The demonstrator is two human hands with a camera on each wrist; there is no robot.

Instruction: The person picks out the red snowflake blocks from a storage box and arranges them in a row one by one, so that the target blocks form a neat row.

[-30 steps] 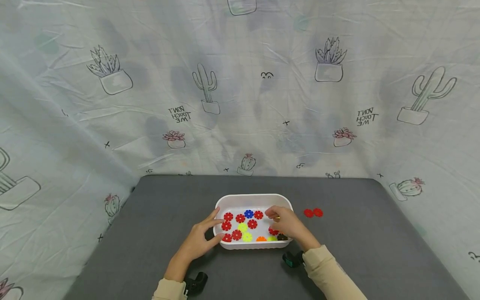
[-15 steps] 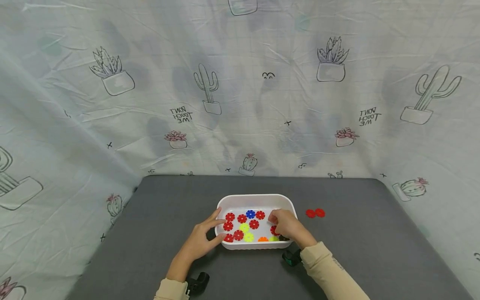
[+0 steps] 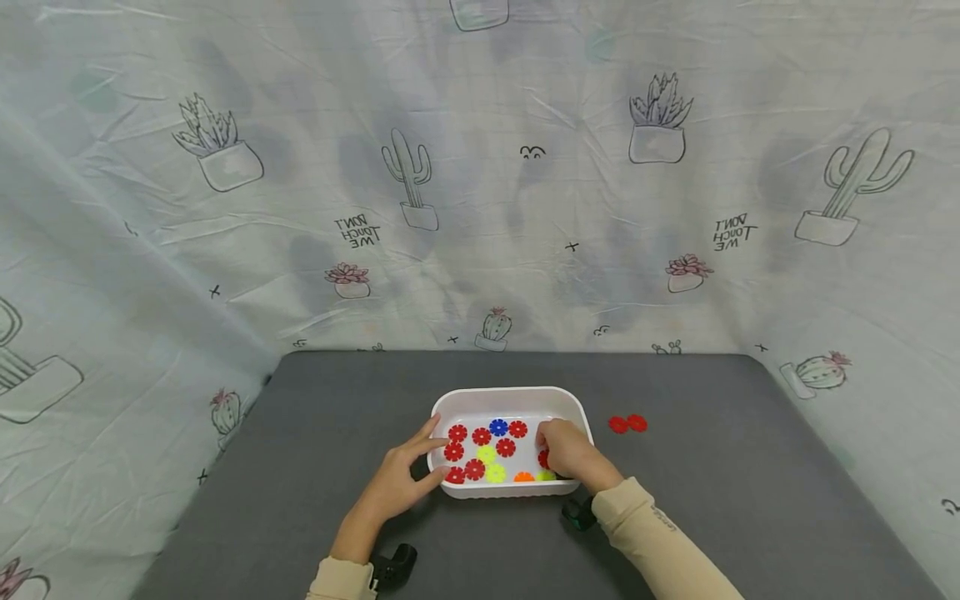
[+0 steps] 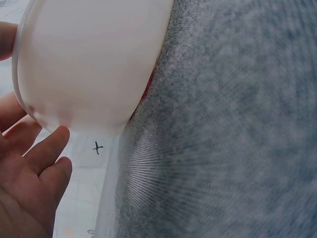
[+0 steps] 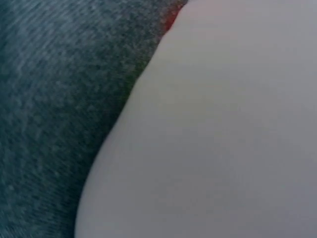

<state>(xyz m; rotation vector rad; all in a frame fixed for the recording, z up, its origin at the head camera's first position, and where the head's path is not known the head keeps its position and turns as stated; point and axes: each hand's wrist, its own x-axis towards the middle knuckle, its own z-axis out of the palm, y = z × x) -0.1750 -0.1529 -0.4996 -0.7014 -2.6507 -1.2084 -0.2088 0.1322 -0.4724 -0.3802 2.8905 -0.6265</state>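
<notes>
A white plastic tray (image 3: pixel 510 492) holds several small notched discs shaped like snowflakes. Most are red discs (image 3: pixel 506 447), along with yellow-green discs (image 3: pixel 495 473), a blue disc (image 3: pixel 498 427) and an orange disc (image 3: pixel 524 477). My left hand (image 3: pixel 395 481) grips the tray's left rim; in the left wrist view, some of its fingers reach over the rim (image 4: pixel 16 74) while others touch the outer wall. Inside the tray's right part, my right hand (image 3: pixel 572 452) reaches down with bent fingers. Its fingertips are hidden, and I cannot tell whether they pinch a disc.
Two red discs (image 3: pixel 627 424) lie side by side on the grey table (image 3: pixel 720 500), right of the tray. A white curtain (image 3: pixel 480 192) printed with cacti hangs behind and beside the table. The right wrist view is mostly filled by the tray's outer wall (image 5: pixel 208 129).
My right hand has reached lower into the tray, now covering the dark disc near its front right corner. A bit of yellow at its fingers is now hidden. The left hand stays put.
</notes>
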